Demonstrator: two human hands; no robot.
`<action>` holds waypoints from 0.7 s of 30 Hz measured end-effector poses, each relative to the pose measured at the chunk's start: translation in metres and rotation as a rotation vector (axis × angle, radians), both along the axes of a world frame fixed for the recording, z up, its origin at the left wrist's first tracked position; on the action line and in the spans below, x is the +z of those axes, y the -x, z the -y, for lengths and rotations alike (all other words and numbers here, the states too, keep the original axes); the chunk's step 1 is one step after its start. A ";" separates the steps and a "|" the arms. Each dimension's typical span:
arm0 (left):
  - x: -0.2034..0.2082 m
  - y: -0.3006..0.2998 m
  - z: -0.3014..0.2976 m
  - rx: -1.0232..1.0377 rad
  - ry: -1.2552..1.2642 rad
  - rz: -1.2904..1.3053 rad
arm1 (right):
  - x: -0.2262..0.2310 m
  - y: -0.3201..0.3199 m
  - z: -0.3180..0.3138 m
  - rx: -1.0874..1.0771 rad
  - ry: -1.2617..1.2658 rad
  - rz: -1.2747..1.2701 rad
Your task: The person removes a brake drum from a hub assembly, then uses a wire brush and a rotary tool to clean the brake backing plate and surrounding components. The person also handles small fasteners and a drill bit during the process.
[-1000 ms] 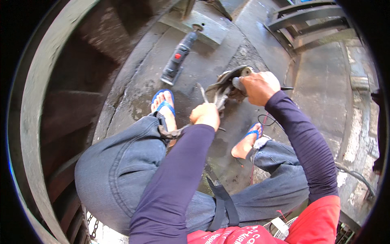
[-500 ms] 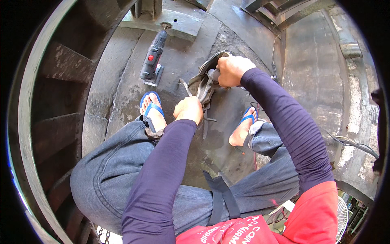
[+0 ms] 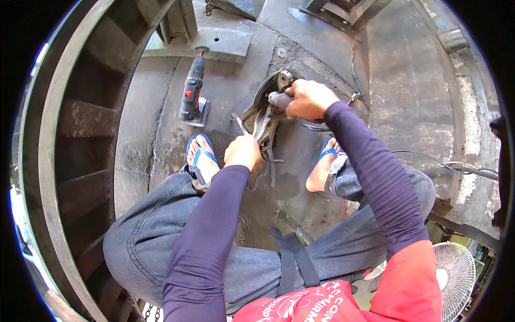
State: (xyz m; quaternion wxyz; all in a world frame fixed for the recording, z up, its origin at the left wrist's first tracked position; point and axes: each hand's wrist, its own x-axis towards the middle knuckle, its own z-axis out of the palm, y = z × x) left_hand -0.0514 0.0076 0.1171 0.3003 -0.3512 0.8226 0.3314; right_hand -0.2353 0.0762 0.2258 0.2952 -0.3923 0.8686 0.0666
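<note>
My right hand (image 3: pixel 311 100) is closed round a grey cylindrical tool (image 3: pixel 280 100), held over a dark curved shell (image 3: pixel 251 111) that looks like a worn helmet or mask. A round metal disc with a centre hole (image 3: pixel 285 79) shows beside the fingers; whether it belongs to the tool I cannot tell. My left hand (image 3: pixel 242 152) is closed on pale, worn straps (image 3: pixel 261 127) at the near side of the shell. Loose strap ends (image 3: pixel 273 161) hang beside that hand. The shell sits between and ahead of my sandalled feet.
A cordless drill (image 3: pixel 194 95) is at the far left, its tip by a steel plate (image 3: pixel 225 44). Ribbed metal framing (image 3: pixel 80 118) curves along the left. Cables (image 3: pixel 456 167) run on the right, and a white fan (image 3: pixel 453 279) stands at the lower right.
My right hand has shifted slightly away from the shell, and the metal disc is now in plain sight. The left hand keeps its grip. The whole view has turned, showing more of the fan.
</note>
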 end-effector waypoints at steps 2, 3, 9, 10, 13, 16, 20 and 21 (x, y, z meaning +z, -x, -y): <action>-0.002 0.000 0.000 -0.005 0.004 -0.004 | -0.008 -0.005 0.005 -0.015 0.016 -0.009; -0.003 0.001 -0.001 -0.012 0.011 -0.007 | -0.009 -0.006 0.004 -0.031 -0.002 -0.002; -0.005 -0.002 -0.001 -0.013 0.002 -0.010 | 0.009 0.005 -0.016 -0.097 0.068 0.047; -0.004 -0.001 -0.002 -0.015 0.008 -0.011 | 0.010 0.006 -0.016 -0.110 0.096 0.034; -0.002 0.003 -0.001 -0.038 0.011 0.073 | 0.004 0.001 -0.009 -0.114 0.068 0.035; 0.000 0.006 -0.002 -0.050 0.006 0.109 | -0.004 -0.009 -0.007 -0.172 0.034 0.075; 0.000 0.003 -0.001 -0.030 -0.018 0.092 | 0.005 -0.003 -0.023 -0.225 0.145 0.057; 0.000 0.002 -0.001 -0.024 -0.025 0.104 | 0.007 -0.001 -0.026 -0.267 0.152 0.077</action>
